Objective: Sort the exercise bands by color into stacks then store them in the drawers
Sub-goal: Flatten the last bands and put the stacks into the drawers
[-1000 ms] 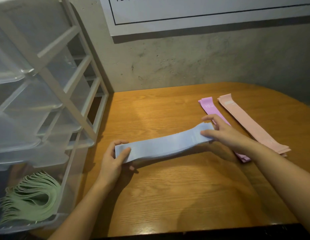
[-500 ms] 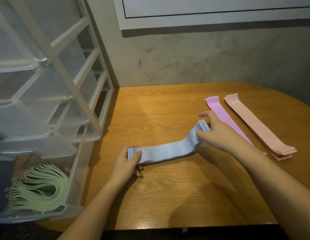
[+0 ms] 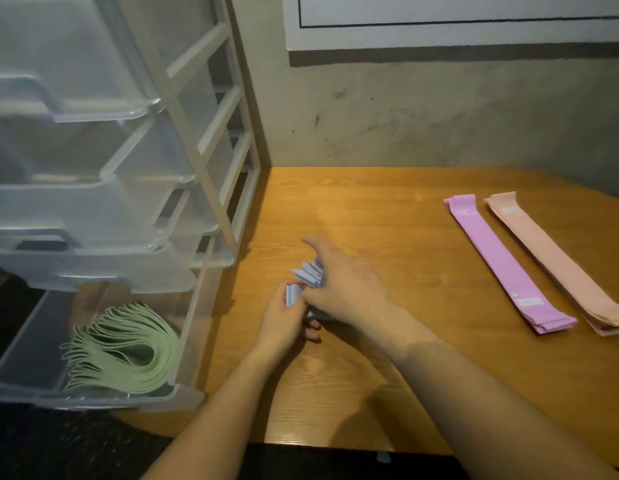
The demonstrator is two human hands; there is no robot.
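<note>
Both hands' fingers [image 3: 310, 299] gripping the folded blue bands [image 3: 310, 273] together, left hand [image 3: 284, 320] beneath, right hand [image 3: 342, 285] covering them, just above the worktop [image 3: 387, 209], green bands [image 3: 128, 348] lying in the open bottom drawer [image 3: 93, 398], purple stack [image 3: 502, 261] and pink stack [image 3: 557, 261] lying well apart to the right.

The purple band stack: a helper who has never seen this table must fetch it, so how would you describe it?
On the wooden table, look to the right side, away from the drawer unit. Two long flat stacks lie side by side there. The purple band stack is the one on the left, nearer the hands, with a white "10" printed near its far end; its neighbour, the peach band stack, is paler.
</note>
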